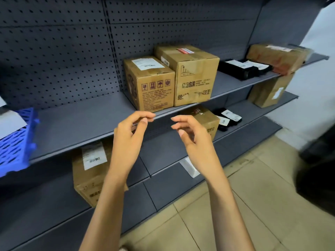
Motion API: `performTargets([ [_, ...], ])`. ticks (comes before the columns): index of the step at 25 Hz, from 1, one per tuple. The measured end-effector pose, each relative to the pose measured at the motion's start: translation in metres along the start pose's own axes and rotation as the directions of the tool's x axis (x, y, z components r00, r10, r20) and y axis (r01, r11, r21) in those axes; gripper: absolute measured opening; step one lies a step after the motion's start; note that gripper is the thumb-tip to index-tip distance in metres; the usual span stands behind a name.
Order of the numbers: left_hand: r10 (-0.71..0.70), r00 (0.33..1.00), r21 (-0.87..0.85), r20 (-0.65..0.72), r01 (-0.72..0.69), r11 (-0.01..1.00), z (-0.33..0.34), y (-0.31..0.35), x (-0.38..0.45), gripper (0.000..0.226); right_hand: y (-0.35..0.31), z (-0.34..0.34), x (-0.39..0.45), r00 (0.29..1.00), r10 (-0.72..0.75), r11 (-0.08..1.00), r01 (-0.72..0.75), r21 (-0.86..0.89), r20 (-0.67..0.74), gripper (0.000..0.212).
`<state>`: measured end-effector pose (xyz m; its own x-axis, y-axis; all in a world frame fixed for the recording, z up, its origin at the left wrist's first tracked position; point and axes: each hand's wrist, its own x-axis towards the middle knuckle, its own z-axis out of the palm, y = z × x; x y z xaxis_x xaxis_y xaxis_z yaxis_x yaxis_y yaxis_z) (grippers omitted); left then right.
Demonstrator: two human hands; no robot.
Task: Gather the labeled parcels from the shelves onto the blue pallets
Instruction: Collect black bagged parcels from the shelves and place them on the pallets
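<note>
Grey metal shelving (76,122) with a pegboard back fills most of the view, sitting on a beige tile floor (244,205). Off to the left edge there's a blue pallet (16,140) with something white lying on top of it.

Parcels next, and they're all on the shelves, none on the pallet that I can make out. Middle shelf has two cardboard boxes touching side by side: the tall box (192,75) on the right with a red sticker on its lid, and the short box (154,84) on the left with a white label on top. Further right on that shelf are some black bags (243,67) with white labels, then a wrapped box (277,57) at the far end. The shelf below holds a labeled low box (90,171), another carton (204,120) partly hidden behind the hands, more black mailers (228,118), and an end box (270,93).

Both hands hover in front of the middle shelf's edge, just below the two boxes, holding nothing. Left hand (130,131) has its fingers loosely curled, thumb tip close to the forefinger. Right hand (192,133) is the same deal, fingers relaxed and bent, a bit spread apart.
</note>
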<state>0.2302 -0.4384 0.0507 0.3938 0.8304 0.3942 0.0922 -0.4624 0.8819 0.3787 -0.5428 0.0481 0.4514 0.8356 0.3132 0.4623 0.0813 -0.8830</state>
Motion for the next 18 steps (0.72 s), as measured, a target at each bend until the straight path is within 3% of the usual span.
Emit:
performTargets([
  [7, -0.009, 0.944, 0.03, 0.331, -0.001, 1.0, 0.078, 0.004, 0.005, 0.027, 0.032, -0.062, -0.028, 0.974, 0.092, 0.994, -0.103, -0.043, -0.207, 0.039],
  [13, 0.041, 0.864, -0.03, 0.501, -0.03, 0.999, 0.158, 0.005, 0.014, 0.025, 0.063, -0.116, -0.044, 0.897, 0.135, 0.978, -0.189, -0.088, -0.421, 0.041],
  [18, 0.066, 0.83, -0.087, 0.554, -0.021, 0.996, 0.212, 0.001, 0.042, 0.026, 0.083, -0.148, -0.03, 0.854, 0.176, 0.963, -0.253, -0.097, -0.49, 0.04],
])
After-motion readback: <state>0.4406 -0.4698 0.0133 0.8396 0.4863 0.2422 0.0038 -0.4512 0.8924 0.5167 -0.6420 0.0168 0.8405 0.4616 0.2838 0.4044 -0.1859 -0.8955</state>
